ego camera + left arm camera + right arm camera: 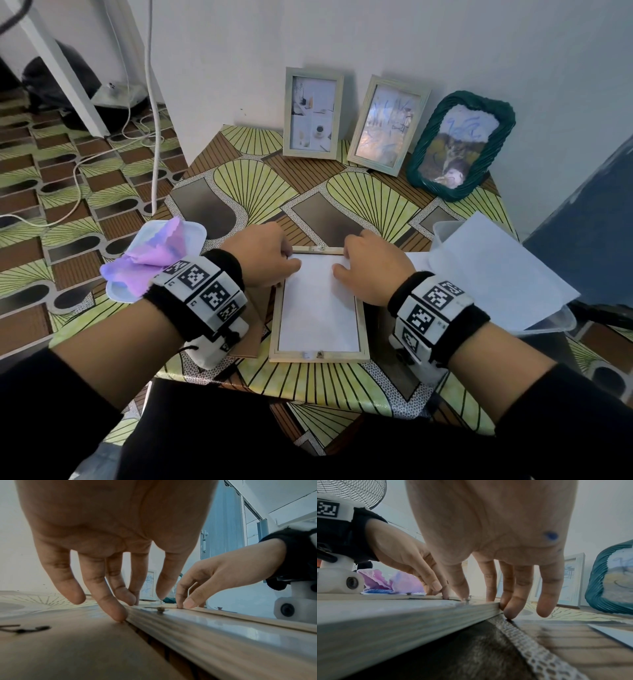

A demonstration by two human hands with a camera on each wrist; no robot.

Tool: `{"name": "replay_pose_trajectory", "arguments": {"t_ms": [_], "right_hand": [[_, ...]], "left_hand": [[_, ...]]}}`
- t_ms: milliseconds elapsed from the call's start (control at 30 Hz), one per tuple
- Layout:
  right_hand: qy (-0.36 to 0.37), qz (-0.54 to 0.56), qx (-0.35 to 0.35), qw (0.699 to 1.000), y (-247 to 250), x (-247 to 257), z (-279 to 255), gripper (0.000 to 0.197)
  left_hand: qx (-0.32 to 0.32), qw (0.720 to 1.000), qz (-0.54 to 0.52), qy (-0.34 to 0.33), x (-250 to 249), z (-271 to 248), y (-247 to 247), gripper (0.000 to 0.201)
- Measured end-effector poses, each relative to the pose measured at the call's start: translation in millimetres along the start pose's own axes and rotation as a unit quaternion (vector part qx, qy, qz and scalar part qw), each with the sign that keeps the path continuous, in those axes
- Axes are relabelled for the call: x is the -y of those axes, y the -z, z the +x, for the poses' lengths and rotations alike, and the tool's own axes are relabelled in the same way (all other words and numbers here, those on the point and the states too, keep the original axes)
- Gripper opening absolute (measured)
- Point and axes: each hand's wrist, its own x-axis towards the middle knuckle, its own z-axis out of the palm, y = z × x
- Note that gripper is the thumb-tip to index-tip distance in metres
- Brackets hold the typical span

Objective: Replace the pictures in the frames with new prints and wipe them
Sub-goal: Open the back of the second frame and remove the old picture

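A light wooden frame [363, 329] lies face down at the table's near middle, with a blank white print [318, 305] in its recess. Both hands are at its far end. My left hand [286, 262] touches the print's far left corner with its fingertips [120, 615]; some rest on the frame's rail [188, 628] and on the brown backing board [68, 642] beside it. My right hand [342, 263] presses the far right corner; its fingertips [510, 611] lean against the frame's outer edge [402, 615]. Neither hand holds anything.
Three framed pictures lean on the wall: two pale wooden ones [312, 113] [387, 125] and a green woven one [459, 144]. A purple cloth [154, 253] lies on a white lid at the left. A clear tub with white sheets [496, 274] stands at the right.
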Motion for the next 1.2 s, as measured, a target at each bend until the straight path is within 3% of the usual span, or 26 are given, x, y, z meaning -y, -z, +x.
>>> {"name": "replay_pose_trajectory", "arguments": {"t_ms": [333, 567, 667, 767, 1200], "right_hand": [[-0.004, 0.018, 0.007, 1.0, -0.1, -2.3, 2.4, 0.028], [-0.012, 0.077, 0.056, 0.995, 5.5, -7.9, 5.8, 0.041], [-0.002, 0.055, 0.042, 0.998, 3.1, -8.3, 4.8, 0.053], [0.008, 0.017, 0.024, 1.0, 0.8, -6.8, 3.1, 0.057], [0.031, -0.019, 0.007, 0.999, -1.6, -8.6, 4.5, 0.053]], "left_hand": [[-0.003, 1.0, -0.004, 0.012, 1.3, 0.2, 0.8, 0.024], [-0.007, 1.0, 0.029, 0.009, 0.4, -1.3, 2.6, 0.032], [-0.009, 0.998, 0.053, 0.012, -2.1, -2.2, 1.8, 0.041], [-0.011, 0.998, 0.056, 0.011, -2.0, -2.4, 3.0, 0.038], [-0.01, 0.996, 0.088, 0.002, -2.9, -6.5, 3.6, 0.052]]}}
